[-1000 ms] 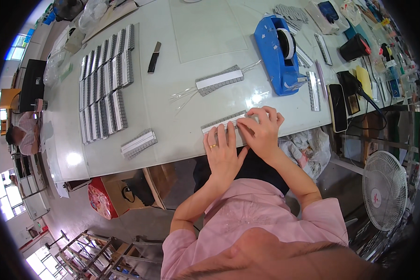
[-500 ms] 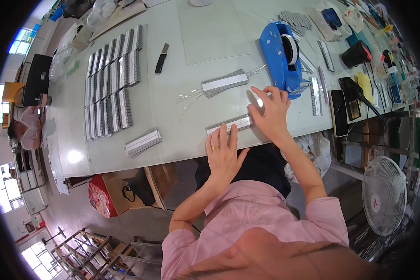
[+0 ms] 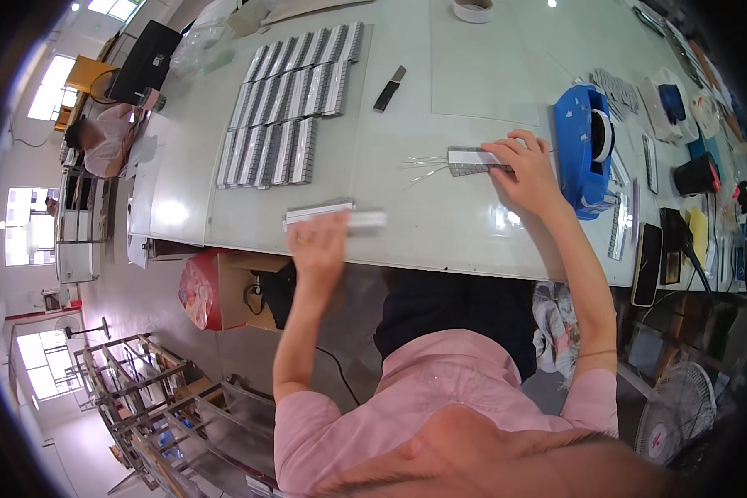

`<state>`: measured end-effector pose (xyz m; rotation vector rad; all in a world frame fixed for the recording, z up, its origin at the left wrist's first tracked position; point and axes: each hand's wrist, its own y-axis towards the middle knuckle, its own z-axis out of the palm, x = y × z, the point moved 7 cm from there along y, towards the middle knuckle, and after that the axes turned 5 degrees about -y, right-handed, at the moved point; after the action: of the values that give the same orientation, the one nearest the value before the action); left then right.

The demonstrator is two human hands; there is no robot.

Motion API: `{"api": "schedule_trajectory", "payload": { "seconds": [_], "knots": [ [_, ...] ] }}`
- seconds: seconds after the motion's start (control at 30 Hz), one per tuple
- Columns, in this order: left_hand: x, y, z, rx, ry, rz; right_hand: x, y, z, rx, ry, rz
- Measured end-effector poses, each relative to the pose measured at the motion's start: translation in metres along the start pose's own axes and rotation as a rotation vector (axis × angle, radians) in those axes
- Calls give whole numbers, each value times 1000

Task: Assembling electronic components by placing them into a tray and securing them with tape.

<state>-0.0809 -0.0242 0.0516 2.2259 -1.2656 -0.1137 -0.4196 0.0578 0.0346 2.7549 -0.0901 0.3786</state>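
Right hand (image 3: 524, 172), the nearer, grips the grey-and-white strip (image 3: 466, 158) lying toward nine o'clock, long axis nine-to-three; left hand (image 3: 319, 241) clasps a blurred white strip (image 3: 368, 221).

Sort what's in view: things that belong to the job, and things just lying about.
Likely in the job:
grey-and-white strip, blurred, in the left hand
strip with clear strands, under the right hand
rows of similar strips
blue tape dispenser, probably

Apparently just lying about:
phone
black cup
knife, untouched, though perhaps a tool
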Motion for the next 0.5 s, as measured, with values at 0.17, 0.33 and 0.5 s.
{"api": "schedule_trajectory", "payload": {
  "seconds": [0.17, 0.33, 0.5],
  "knots": [
    [57, -8, 12, 74, -191, 43, 2, 7, 2, -22, 7, -26],
    [0, -5, -4, -12, -237, 123, -9, 6, -5, 49, 277, 99],
    [-125, 16, -15, 9, -600, 133, 26, -43, -18, 79, 252, 89]
  ]
}}
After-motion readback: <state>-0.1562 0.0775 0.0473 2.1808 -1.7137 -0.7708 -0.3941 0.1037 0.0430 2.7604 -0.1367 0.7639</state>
